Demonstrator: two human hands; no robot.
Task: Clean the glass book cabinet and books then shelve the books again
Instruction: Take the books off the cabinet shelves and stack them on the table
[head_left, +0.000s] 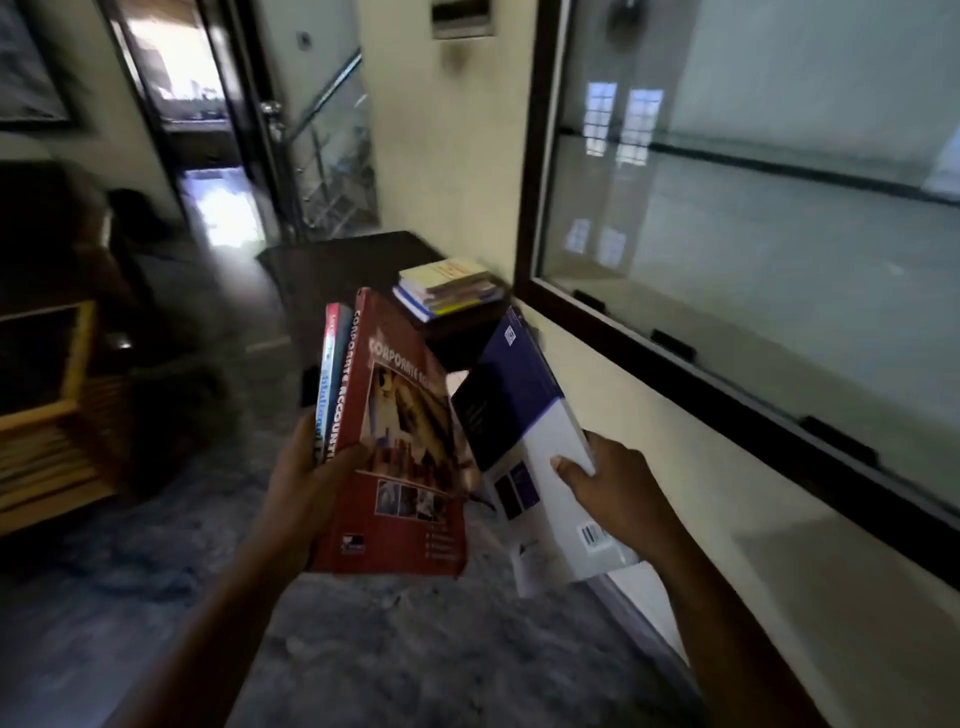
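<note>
Your left hand (301, 483) grips a red book (400, 447) by its lower spine. The thumb lies across the cover's edge and the fingers curl behind. The book stands nearly upright with its cover turned toward you. White lettering runs up the spine and across the top of the cover. A thinner book (328, 384) with a blue and red spine is held in the same grip, pressed against the back of the red one.

Your right hand (618, 488) holds a blue and white book (524, 415) by its right edge, thumb (569, 465) on the white part of the cover and fingers hidden underneath. This book tilts away from you, with its dark blue half uppermost and a barcode near the lower corner. Its left edge sits just beside the red book, but blur hides whether they touch. All three books are in the air in front of you, above the grey floor (415, 649).

Just past them, a small stack of books (447, 288) lies flat on a dark surface (337, 265) in the corner, against the pale wall (675, 441). Directly right of the stack is the glass cabinet (532, 171), which has a dark frame set into that wall. Its panes reflect bright windows, and a glass shelf (779, 161) crosses the inside.

On your far left stands a wooden rack (47, 415). A glass stair railing (332, 156) rises behind the dark surface.
</note>
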